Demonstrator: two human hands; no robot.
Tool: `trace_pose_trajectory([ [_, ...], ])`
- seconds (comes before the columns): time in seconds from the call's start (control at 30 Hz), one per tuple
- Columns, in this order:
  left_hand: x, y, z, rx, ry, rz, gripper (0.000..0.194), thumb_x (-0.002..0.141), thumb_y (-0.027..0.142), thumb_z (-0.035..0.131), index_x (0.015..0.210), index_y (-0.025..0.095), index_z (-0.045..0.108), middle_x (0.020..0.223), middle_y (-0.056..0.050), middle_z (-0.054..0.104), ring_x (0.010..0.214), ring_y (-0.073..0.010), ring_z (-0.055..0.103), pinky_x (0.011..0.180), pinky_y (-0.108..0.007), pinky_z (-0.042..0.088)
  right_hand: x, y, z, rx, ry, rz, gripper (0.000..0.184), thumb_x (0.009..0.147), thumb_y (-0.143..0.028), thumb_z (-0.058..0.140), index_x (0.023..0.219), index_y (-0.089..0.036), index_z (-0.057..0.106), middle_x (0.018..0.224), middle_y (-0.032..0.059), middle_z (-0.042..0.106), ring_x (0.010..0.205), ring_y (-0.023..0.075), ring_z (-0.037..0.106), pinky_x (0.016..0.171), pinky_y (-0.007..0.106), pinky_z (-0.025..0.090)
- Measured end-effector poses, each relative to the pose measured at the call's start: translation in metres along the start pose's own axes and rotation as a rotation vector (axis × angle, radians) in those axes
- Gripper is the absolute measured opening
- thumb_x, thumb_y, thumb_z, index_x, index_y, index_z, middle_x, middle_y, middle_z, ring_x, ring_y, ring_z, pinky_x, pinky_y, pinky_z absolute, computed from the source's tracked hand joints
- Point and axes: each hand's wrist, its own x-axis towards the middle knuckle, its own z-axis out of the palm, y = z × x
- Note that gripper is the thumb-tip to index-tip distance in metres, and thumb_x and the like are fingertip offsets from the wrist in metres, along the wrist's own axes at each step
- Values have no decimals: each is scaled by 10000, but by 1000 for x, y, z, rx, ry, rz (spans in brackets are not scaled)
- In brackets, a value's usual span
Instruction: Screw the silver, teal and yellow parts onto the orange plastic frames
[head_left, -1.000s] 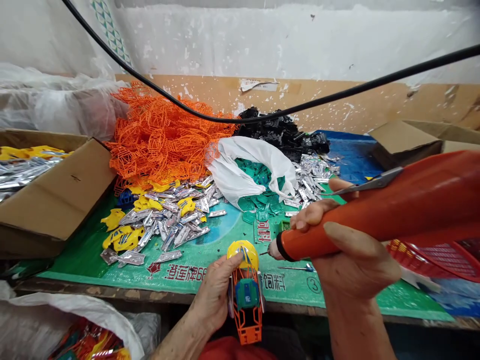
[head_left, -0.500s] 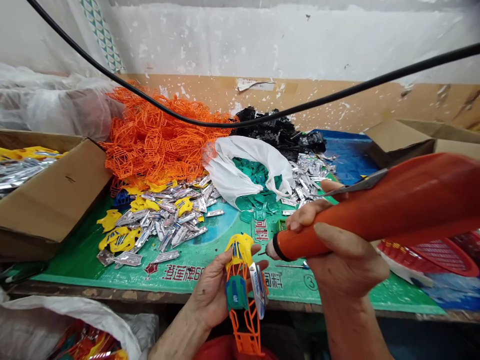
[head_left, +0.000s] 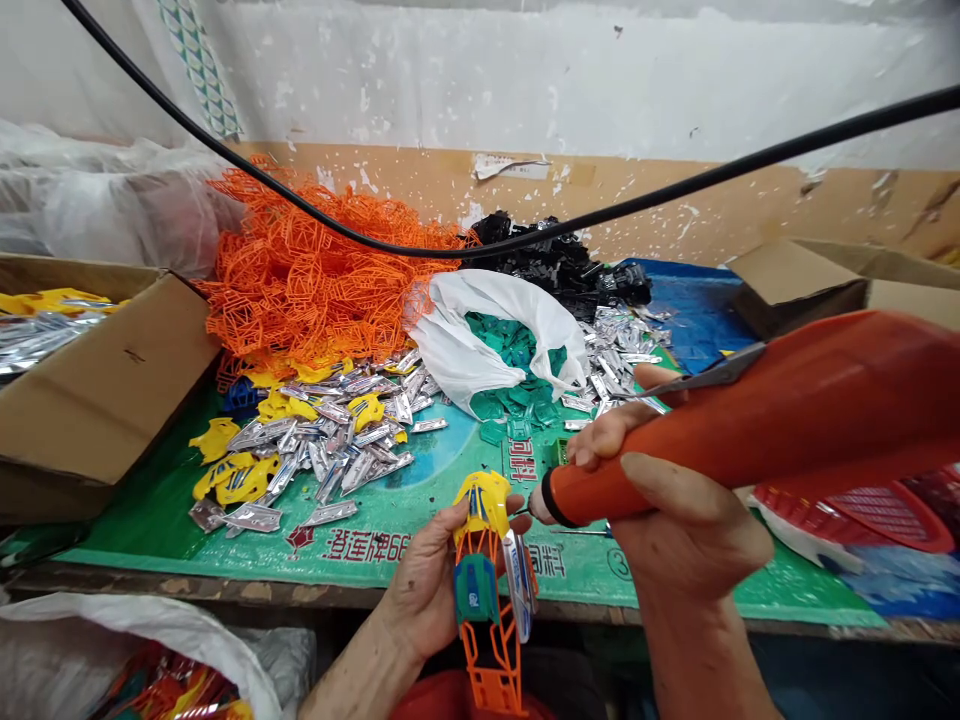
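My left hand [head_left: 431, 570] is closed around a toy vehicle body [head_left: 478, 590] with an orange frame, a yellow front, a green-and-blue middle piece and a silver side panel. The orange frame points down towards me. In my right hand [head_left: 675, 500] is a red electric screwdriver [head_left: 757, 420], held level with its narrow tip pointing left. That tip is right beside the yellow front and my left fingertips; whether it touches a screw is too small to tell.
Orange frames [head_left: 300, 270], silver panels [head_left: 330, 440], yellow parts [head_left: 244, 478] and black parts [head_left: 555, 260] lie heaped on the green-covered table [head_left: 187, 560]. A white bag [head_left: 457, 350] holds green pieces. Cardboard boxes [head_left: 112, 380] flank both sides. A black cable [head_left: 420, 245] hangs across.
The screwdriver has shifted slightly left, its tip closer to the toy vehicle body. My left hand keeps its hold, almost unmoved.
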Motion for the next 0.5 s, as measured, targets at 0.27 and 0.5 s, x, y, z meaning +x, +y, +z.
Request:
trace_pose_trajectory([
  [0.27, 1, -4, -3, 5, 79, 77, 281, 871, 245, 488, 994, 63, 663, 923, -145, 740, 883, -216, 687, 702, -286, 540, -1, -2, 1, -26, 7, 1, 406, 641, -193, 676, 1034, -260, 599, 638, -25, 604, 585, 167, 537, 611, 354, 451],
  [0.5, 2, -4, -4, 4, 75, 84, 267, 871, 230, 487, 998, 67, 656, 906, -133, 746, 924, -220, 685, 710, -272, 539, -2, -3, 0, -25, 1, -3, 410, 646, -194, 675, 1041, -267, 594, 651, -30, 607, 585, 165, 545, 618, 356, 453],
])
